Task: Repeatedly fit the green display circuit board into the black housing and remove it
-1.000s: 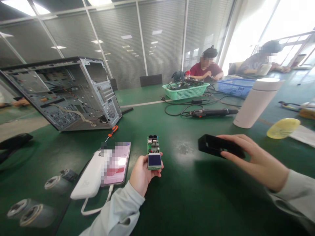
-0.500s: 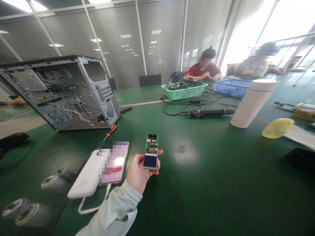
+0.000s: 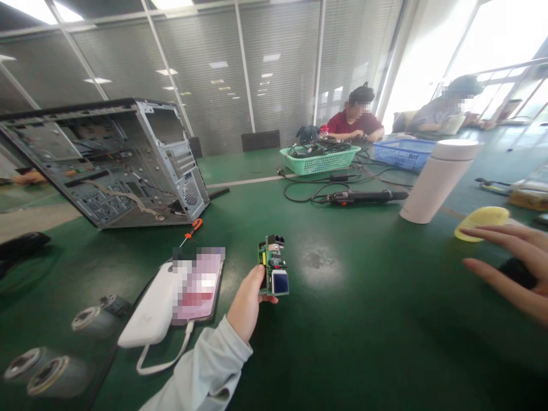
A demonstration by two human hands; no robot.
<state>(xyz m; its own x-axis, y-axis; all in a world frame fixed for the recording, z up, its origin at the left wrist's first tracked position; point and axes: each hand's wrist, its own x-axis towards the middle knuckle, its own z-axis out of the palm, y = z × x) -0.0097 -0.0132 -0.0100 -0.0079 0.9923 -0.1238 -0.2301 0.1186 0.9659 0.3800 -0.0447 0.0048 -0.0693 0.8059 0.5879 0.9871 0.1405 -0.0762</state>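
My left hand (image 3: 247,306) grips a small green circuit board (image 3: 274,268) with a little blue screen at its near end, held upright just above the green table (image 3: 351,319) and turned slightly to the right. My right hand (image 3: 511,268) comes in from the right edge with its fingers stretched out and apart, holding nothing. A black object (image 3: 516,272) lies on the table just behind those fingers, mostly hidden by them.
An open computer case (image 3: 107,160) lies at the left, an orange-handled screwdriver (image 3: 192,228) by it. A phone (image 3: 201,283) rests on a white power bank (image 3: 149,311). A white tumbler (image 3: 434,180), yellow lid (image 3: 482,220), cables, baskets and two seated people are farther back.
My left hand has turned the circuit board towards the right. My right hand moved the black object away to the right, let it go and now shows again with open fingers.
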